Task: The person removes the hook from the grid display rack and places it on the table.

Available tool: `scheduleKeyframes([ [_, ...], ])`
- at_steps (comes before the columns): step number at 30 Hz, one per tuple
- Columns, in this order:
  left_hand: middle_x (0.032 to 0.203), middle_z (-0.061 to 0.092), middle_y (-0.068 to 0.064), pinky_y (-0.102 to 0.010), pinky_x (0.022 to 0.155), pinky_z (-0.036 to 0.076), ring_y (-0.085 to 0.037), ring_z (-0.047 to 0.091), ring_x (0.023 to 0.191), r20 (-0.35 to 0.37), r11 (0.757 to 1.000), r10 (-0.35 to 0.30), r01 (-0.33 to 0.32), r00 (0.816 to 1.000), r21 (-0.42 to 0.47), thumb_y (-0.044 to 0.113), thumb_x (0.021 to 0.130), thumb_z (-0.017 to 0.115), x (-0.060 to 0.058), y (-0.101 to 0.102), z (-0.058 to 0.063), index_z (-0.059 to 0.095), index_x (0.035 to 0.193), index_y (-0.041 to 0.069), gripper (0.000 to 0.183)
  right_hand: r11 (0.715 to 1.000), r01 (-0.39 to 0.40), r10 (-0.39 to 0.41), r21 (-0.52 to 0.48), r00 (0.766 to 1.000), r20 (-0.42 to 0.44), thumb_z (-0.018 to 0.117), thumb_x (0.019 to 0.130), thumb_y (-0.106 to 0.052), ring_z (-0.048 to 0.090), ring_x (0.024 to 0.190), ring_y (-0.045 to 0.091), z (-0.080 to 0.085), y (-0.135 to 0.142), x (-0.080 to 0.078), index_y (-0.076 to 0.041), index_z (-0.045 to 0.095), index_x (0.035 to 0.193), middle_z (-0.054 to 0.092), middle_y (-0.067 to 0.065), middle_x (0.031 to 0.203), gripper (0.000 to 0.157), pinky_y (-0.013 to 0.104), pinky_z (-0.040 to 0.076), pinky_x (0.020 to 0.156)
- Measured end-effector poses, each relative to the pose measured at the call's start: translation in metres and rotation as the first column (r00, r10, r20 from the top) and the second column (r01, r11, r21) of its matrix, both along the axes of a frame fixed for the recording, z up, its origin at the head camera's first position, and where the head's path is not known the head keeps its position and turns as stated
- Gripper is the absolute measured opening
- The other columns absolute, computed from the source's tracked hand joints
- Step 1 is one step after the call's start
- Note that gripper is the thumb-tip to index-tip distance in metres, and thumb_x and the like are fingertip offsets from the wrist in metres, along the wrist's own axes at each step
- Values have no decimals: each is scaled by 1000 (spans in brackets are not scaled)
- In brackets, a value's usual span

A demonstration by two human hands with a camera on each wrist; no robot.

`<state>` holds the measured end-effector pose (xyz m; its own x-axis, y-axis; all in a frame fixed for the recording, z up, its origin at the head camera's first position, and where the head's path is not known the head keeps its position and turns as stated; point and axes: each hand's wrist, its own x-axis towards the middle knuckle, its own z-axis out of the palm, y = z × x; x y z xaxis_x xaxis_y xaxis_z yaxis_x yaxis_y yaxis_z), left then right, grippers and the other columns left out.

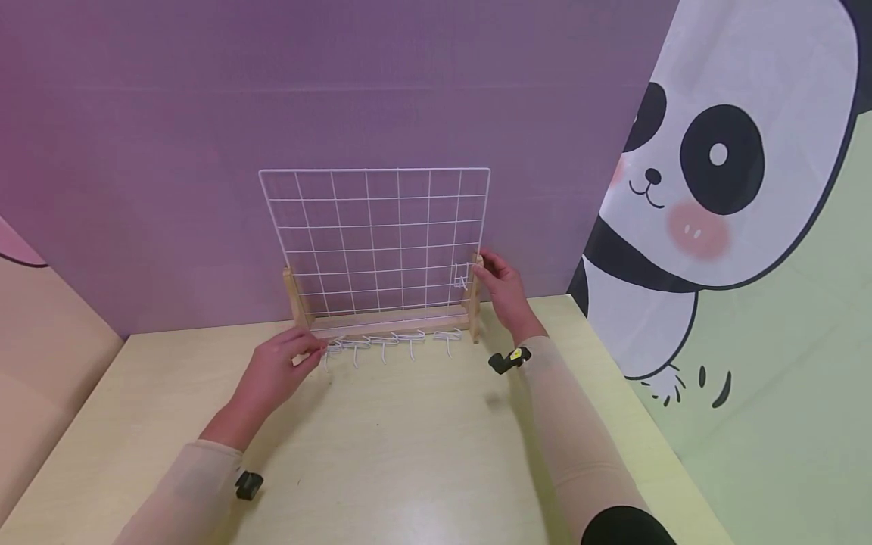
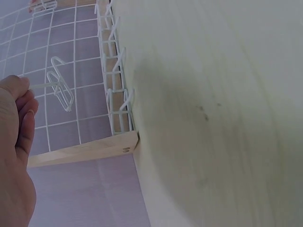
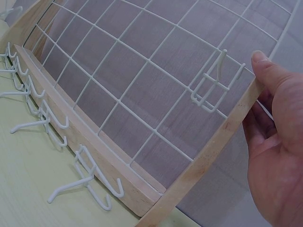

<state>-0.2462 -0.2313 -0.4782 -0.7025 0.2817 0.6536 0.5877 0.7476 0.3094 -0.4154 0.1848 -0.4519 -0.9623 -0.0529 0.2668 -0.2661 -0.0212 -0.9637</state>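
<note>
A white wire grid panel (image 1: 381,227) stands upright in a wooden stand (image 1: 388,322). Between its thumb and fingers my left hand (image 1: 282,369) pinches the prong of a white wire hook (image 2: 60,87), near the stand's left end. My right hand (image 1: 502,291) grips the upper part of the stand's right wooden post (image 3: 215,149), thumb in front and fingers partly hidden behind. Another wire hook (image 3: 213,90) hangs on the grid close to that post. Several more hooks (image 3: 87,179) lie in a row along the front of the base.
The stand is on a light wooden table (image 1: 402,431), close to a purple backdrop (image 1: 381,83). To the right is a wall with a panda picture (image 1: 722,227). Dark camera mounts (image 1: 249,484) sit at the wrists.
</note>
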Motion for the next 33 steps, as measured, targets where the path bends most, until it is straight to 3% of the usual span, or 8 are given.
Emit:
scheduleKeyframes([
  [14, 98, 75, -1, -44, 73, 64, -20, 72, 85, 52, 999, -15, 17, 999, -39, -4, 88, 90, -4, -2, -14, 85, 102, 7, 18, 999, 1, -1, -48, 1000, -1, 67, 110, -5, 56, 144, 27, 2, -4, 1, 2, 59, 154, 60, 22, 156, 45, 38, 43, 125],
  [24, 101, 75, -2, -48, 82, 65, -24, 76, 92, 177, 998, 3, 9, 984, -68, -3, 92, 87, -5, -3, -17, 85, 102, 7, 15, 999, 6, -6, -53, 1000, 6, 67, 110, -5, 53, 148, 29, 2, -4, 0, 1, 59, 155, 59, 21, 158, 46, 40, 41, 126],
  [33, 105, 77, -7, -54, 90, 64, -31, 75, 97, 243, 994, 0, 27, 970, -107, -1, 93, 87, -8, -3, -22, 85, 106, 4, 14, 999, 11, -10, -45, 1000, 12, 67, 111, -6, 54, 147, 29, 3, -3, 1, 0, 59, 156, 60, 21, 158, 46, 39, 41, 126],
])
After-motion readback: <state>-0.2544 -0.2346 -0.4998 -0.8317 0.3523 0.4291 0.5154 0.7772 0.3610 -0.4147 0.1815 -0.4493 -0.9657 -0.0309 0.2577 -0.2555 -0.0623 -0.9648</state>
